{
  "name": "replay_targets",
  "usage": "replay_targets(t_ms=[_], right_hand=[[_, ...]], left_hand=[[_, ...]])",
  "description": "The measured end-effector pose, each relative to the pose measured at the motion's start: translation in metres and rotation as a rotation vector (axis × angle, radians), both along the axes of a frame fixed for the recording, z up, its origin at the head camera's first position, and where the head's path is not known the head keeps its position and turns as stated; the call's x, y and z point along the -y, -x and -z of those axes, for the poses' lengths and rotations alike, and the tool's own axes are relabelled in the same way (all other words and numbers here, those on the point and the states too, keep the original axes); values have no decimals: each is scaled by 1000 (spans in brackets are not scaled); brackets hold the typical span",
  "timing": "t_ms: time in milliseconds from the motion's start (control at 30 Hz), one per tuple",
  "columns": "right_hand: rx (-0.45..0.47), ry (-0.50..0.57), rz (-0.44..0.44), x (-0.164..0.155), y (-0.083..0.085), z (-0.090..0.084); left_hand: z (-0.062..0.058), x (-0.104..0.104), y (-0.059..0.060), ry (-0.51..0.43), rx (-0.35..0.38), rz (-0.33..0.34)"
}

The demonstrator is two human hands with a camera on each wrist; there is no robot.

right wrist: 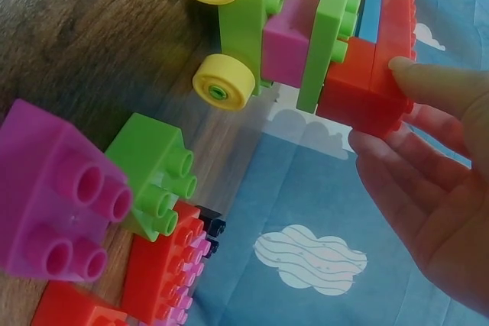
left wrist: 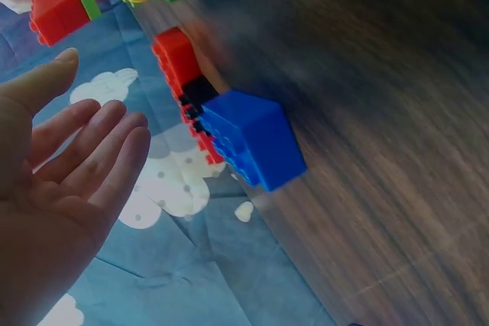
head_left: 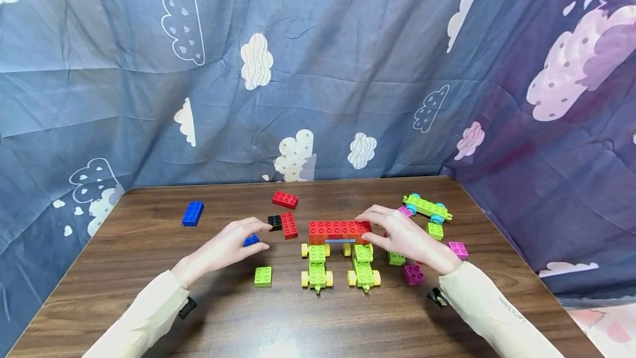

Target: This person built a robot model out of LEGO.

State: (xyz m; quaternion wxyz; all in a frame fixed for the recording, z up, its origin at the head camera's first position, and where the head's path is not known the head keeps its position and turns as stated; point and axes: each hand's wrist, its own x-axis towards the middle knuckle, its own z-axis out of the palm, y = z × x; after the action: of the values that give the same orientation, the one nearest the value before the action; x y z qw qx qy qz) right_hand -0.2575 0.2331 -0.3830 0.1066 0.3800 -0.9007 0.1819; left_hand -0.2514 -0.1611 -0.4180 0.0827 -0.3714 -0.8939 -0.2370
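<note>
Overhead, long red plastic brick beam point(head_left: 339, 230) lies crosswise atop two lime-green wheeled brick cars point(head_left: 340, 265), long axis left to right. Right hand point(head_left: 403, 236) pinches the beam's right end; left hand point(head_left: 229, 247), well left of the beam, covers a small blue brick point(head_left: 250, 240). Left wrist view: fingers point(left wrist: 92, 150) straight and spread, blue brick point(left wrist: 256, 139) just beyond, untouched. Right wrist view: thumb and fingers point(right wrist: 439, 89) clamp the beam's end point(right wrist: 370, 82). Right hand nearer.

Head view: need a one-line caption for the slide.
Right hand steadies a long red brick bridging two green wheeled bases, while the left hand reaches over a small blue brick on the wooden table.
</note>
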Motion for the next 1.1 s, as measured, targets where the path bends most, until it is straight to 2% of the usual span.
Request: replay_targets(t_ms=[267, 433, 500, 600, 800, 1100], right_hand=[[-1, -6, 10, -2, 1, 2], [-4, -5, 12, -3, 0, 1], [0, -6, 12, -3, 0, 1], [5, -7, 11, -2, 0, 1], [2, -2, 8, -1, 0, 1], [9, 1, 7, -1, 0, 3]], left_hand=[[1, 3, 18, -15, 55, -39], [4, 2, 36, -6, 41, -51], [7, 1, 43, 13, 29, -61], [9, 0, 53, 40, 51, -81], [10, -7, 64, 109, 106, -100], [17, -17, 68, 195, -5, -114]])
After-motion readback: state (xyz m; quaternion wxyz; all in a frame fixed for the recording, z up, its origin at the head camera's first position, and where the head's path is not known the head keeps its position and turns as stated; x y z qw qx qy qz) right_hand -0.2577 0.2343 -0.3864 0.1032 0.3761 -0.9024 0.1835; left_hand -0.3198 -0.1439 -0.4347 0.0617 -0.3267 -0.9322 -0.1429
